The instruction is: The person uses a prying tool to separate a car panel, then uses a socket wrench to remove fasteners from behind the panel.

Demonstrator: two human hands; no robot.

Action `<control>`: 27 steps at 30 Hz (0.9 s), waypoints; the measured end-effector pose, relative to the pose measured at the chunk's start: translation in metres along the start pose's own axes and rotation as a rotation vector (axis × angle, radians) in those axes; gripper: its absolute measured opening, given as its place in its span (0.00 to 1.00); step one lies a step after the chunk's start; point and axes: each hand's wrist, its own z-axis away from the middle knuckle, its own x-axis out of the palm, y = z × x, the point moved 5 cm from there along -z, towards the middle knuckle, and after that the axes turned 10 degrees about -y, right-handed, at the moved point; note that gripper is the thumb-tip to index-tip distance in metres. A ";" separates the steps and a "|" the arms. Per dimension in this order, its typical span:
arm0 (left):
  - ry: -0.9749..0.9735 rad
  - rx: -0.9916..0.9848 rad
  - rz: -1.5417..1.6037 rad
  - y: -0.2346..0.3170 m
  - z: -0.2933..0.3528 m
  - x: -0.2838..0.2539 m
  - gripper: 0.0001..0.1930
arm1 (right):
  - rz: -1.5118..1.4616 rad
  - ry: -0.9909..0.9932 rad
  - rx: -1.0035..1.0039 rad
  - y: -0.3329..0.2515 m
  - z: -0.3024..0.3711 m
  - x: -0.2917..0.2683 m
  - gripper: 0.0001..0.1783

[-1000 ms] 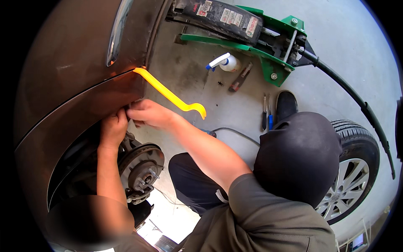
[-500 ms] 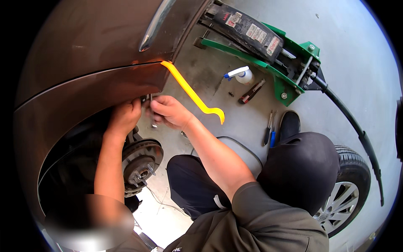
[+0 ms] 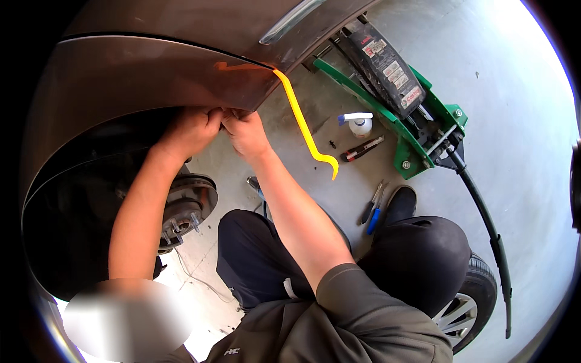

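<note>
Both hands are up at the lower edge of the brown car fender (image 3: 151,78), close together by its rear corner. My left hand (image 3: 193,130) has its fingers curled at the wheel arch's edge. My right hand (image 3: 245,132) is closed right beside it, fingertips turned up under the panel. Whatever either hand grips is hidden behind the fingers and the panel. A yellow pry bar (image 3: 302,124) hangs from the seam between fender and door, its hooked end pointing down, apart from both hands.
Below my left forearm sits the bare wheel hub (image 3: 178,225) with its studs and brake disc. A green floor jack (image 3: 393,121), spray bottle (image 3: 361,126), utility knife (image 3: 362,149), blue-handled tool (image 3: 374,221) and black-handled tool (image 3: 367,212) lie rightward. The removed wheel (image 3: 478,290) rests behind my knee.
My right hand has gone up to the fender edge beside the left; the shiny metal tool seen by it before is out of sight. The view has shifted, and the pry bar still hangs in the seam.
</note>
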 end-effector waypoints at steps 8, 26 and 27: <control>0.063 0.072 -0.096 0.008 0.001 -0.005 0.10 | 0.115 0.032 -0.035 0.007 -0.003 -0.010 0.12; 0.005 -0.039 -0.107 -0.004 0.002 0.003 0.13 | -0.389 -0.273 0.114 0.011 0.023 -0.003 0.10; 0.018 -0.013 -0.046 -0.001 0.002 0.005 0.13 | -0.102 -0.134 0.054 0.006 0.013 -0.005 0.10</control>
